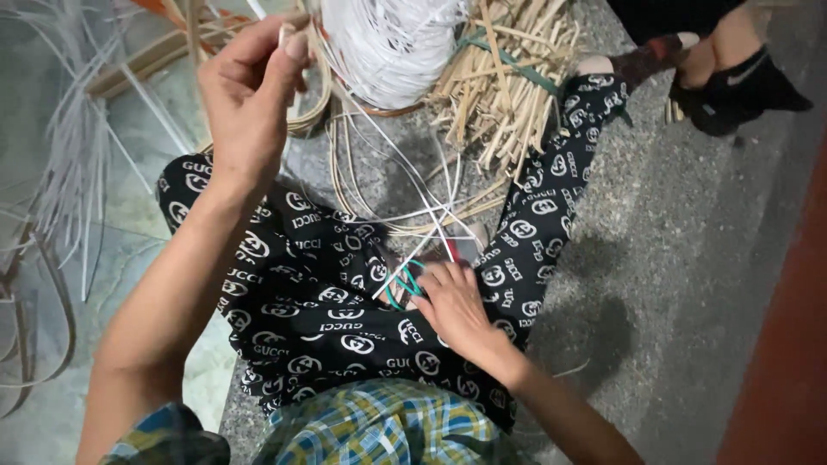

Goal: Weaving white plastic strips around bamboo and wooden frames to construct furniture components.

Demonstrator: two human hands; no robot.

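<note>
Right hand (pixel 452 301) lay nearest, resting on the lap over the black patterned trousers (pixel 301 301), its fingers curled down onto the near ends of a few thin white strips (pixel 435 215); it seemed to pin them there, though I could not tell whether it truly gripped them. Just left of its fingertips sat a small green loop (pixel 401 284), perhaps a band or a handle, touching the strips. A blue and yellow checked shirt (pixel 379 430) showed at the near edge.

Farther off and to the left, the left hand (pixel 245 95) was raised, thumb and forefinger pinched narrow, seemingly on a single fine strip. From the lap the strips ran away toward a fat white bundle (pixel 388 43) at the far middle. They looked light, springy and smooth, likely to slide through a loose pinch and to kink if bent sharply, so holding close to the working end with a firm fingertip pinch would suit them best.

Right of the bundle lay a tied sheaf of tan cane pieces (pixel 500 77) on the grey concrete floor (pixel 672 258). At the far right another person's foot in a black sock (pixel 741 82) rested on the floor.
</note>
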